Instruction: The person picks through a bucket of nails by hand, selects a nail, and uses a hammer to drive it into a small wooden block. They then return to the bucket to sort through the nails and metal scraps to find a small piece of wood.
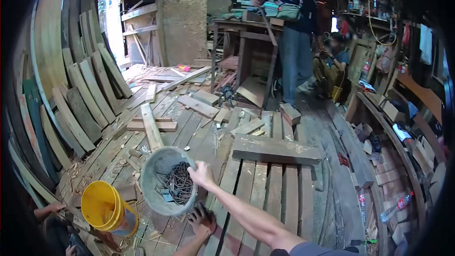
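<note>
A round grey bucket (152, 163) tilts toward me on the plank floor. Inside it lies a heap of rusty nails (177, 184), with a small blue-grey block (167, 195) at the lower side. My right hand (202, 175) is closed around the bucket's right rim. Just below the rim, my left hand (202, 220) is stretched out with dark fingers apart, close by the bucket's lower side and holding nothing visible.
A yellow bucket (100, 204) stands at left, beside another person's hand (56, 206). Beams (277, 149) lie at right; boards (85, 99) lean along the left wall. One person (294, 42) stands at a workbench (237, 21); another sits behind. A plastic bottle (397, 207) lies right.
</note>
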### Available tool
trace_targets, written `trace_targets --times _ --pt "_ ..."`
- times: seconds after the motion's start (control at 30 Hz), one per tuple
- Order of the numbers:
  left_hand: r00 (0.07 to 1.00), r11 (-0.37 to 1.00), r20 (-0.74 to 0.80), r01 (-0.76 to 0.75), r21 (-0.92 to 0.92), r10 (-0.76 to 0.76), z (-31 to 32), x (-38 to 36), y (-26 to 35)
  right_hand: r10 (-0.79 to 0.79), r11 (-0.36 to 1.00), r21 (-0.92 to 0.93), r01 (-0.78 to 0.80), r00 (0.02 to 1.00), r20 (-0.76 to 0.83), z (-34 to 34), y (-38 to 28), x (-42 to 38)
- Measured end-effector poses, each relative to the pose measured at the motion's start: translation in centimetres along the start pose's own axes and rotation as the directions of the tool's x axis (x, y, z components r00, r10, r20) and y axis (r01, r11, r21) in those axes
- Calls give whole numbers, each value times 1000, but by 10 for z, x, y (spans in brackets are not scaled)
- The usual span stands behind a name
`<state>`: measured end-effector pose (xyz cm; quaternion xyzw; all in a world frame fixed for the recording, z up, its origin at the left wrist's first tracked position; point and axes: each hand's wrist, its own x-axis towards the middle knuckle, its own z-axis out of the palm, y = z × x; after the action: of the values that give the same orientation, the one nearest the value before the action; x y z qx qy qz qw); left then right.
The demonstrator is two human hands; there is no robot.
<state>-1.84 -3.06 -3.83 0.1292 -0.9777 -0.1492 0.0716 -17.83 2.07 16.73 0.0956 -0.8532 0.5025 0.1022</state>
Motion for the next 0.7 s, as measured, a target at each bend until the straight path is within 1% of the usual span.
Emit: trace_targets --times 0.07,0.1,0.17,0.23,0.27,0.3,0.33,0.37,0.4,0.47,0.5,0.57,0.6,0.63,0.67,0.7 --pt "999 996 24 -34 80 32 4 -5 -10 17 1000 -16 -18 996 -84 -26 0 8" --pt "998 992 22 -56 111 54 6 0 -10 76 997 29 -74 994 -79 -47 5 6" --pt "998 996 35 -56 63 54 14 2 -12 231 968 124 -221 970 -77 -90 23 -11" --pt "996 998 76 -50 30 48 5 3 -12 361 932 109 -346 915 -182 -141 56 -36" --pt "985 1000 172 -19 -16 22 -28 0 1 339 940 63 -334 910 -238 -166 71 -52" --pt "989 1000 145 -24 -14 26 -22 1 2 441 882 296 -368 865 -239 -172 134 -58" --pt "993 1000 115 -29 -9 30 -13 5 1 481 862 328 -386 828 -288 -188 158 -73" --pt "995 1000 99 -30 3 29 -9 0 -4 496 868 185 -461 811 -310 -210 164 -93" --pt "994 1000 111 -24 4 23 -14 3 -5 458 886 242 -395 824 -333 -228 153 -113" --pt "989 1000 149 -15 -7 15 -22 0 0 463 848 -18 -529 757 -461 -257 134 -142" --pt "986 1000 168 -9 -13 11 -23 1 3 596 795 154 -587 706 -382 -273 94 -153" --pt "988 1000 157 0 -18 3 -21 3 3 676 736 291 -611 662 -323 -280 131 -175" --pt "985 1000 172 4 -10 -2 -21 1 0 688 725 336 -601 655 -312 -279 143 -188" --pt "983 1000 181 2 -6 -1 -38 1 12 694 717 383 -583 651 -308 -280 153 -195" --pt "982 999 187 -42 17 39 -58 -10 21 706 702 426 -571 640 -303 -283 161 -205" --pt "978 999 206 -33 -9 35 -62 -15 27 709 703 366 -610 644 -289 -286 162 -208"
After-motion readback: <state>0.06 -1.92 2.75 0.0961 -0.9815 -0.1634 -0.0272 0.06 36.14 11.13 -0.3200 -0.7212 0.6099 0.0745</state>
